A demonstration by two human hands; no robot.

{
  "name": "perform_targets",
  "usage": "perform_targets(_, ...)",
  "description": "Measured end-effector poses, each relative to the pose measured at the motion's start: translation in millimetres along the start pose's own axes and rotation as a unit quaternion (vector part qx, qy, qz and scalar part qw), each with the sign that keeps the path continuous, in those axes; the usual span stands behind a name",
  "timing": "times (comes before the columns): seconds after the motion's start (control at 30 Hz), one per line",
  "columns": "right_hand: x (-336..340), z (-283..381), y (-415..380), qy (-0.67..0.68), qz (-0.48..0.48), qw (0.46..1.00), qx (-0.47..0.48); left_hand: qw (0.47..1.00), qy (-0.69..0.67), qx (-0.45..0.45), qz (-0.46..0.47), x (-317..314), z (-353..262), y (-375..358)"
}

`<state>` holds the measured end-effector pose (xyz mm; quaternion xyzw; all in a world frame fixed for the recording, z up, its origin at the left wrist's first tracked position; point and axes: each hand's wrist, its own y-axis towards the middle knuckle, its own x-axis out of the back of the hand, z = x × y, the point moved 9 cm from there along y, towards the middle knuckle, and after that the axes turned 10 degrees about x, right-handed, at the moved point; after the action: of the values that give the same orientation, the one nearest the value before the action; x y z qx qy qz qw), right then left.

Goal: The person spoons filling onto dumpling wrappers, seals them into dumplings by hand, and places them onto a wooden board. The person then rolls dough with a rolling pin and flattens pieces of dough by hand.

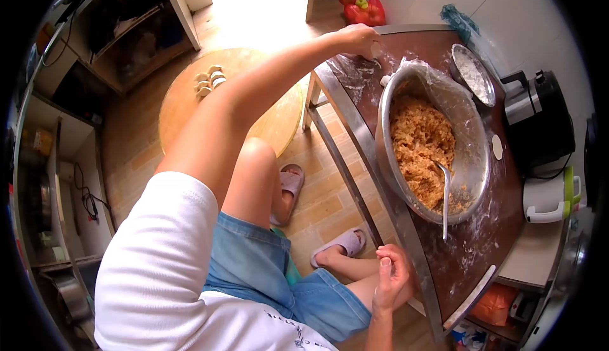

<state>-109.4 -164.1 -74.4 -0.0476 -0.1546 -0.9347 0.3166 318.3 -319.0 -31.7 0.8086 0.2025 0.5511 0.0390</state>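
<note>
My left hand (pixel 363 40) reaches over the far corner of the brown tabletop (pixel 438 275), fingers curled downward beside a floury patch. A small pale bit shows at its fingertips; I cannot make out what it is. My right hand (pixel 392 275) is held near the table's metal edge, above my knee, fingers curled in and nothing visible in them. Between them on the table stands a large metal basin (pixel 477 179), partly lined with clear plastic. It holds an orange-brown minced filling (pixel 422 141), with a metal spoon (pixel 446 202) leaning in it.
Beyond the basin are a bowl of flour (pixel 471 75), a flat dough wrapper (pixel 497 147) and a black appliance (pixel 539 122). Several dumplings (pixel 209 80) sit on a round wooden board (pixel 273 129) at left. A red bag (pixel 365 11) lies behind the table. Open shelves line the left side.
</note>
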Motion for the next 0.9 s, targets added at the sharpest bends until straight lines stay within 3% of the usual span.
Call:
perform_targets(0.1, 4.3, 3.7, -2.1, -0.019, 0.001, 1.000, 0.016, 0.995, 0.002, -0.079, 0.069, -3.6, -38.1, -22.1)
perform_targets(0.2, 6.1, 5.2, -4.3, -0.016, -0.001, 1.000, 0.012, 0.989, -0.033, -0.063, 0.130, -1.8, -45.3, -62.0)
perform_targets(0.27, 4.4, 9.6, -4.3, -0.013, -0.008, 1.000, 0.007, 0.994, -0.024, -0.046, 0.095, 15.8, -32.6, -87.4)
perform_targets(0.4, -2.0, 20.8, -2.9, -0.074, 0.009, 0.997, 0.022, 0.990, -0.122, 0.057, 0.043, 56.9, 41.6, -167.2)
perform_targets(0.47, -5.9, 12.5, -6.3, -0.073, 0.026, 0.997, 0.010, 0.922, -0.265, 0.276, 0.053, 79.5, 101.6, -239.6)
perform_targets(0.5, -8.3, 7.6, -7.8, -0.070, 0.032, 0.997, 0.003, 0.896, -0.336, 0.289, 0.003, 82.7, 140.1, -275.0)
perform_targets(0.57, -18.5, 0.6, -11.9, -0.076, 0.042, 0.996, -0.021, 0.866, -0.294, 0.404, -0.020, 83.8, 195.4, -351.3)
perform_targets(0.7, -52.7, -3.9, -8.9, -0.077, 0.085, 0.992, -0.049, 0.832, -0.303, 0.461, -0.051, 31.8, 281.3, -443.1)
perform_targets(0.8, -66.8, -1.1, -3.3, -0.113, 0.110, 0.986, -0.048, 0.857, -0.162, 0.466, -0.147, 23.5, 334.7, -450.9)
perform_targets(0.9, -69.0, -9.0, -0.7, -0.135, 0.117, 0.981, -0.071, 0.867, -0.111, 0.466, -0.139, 13.2, 364.5, -432.7)
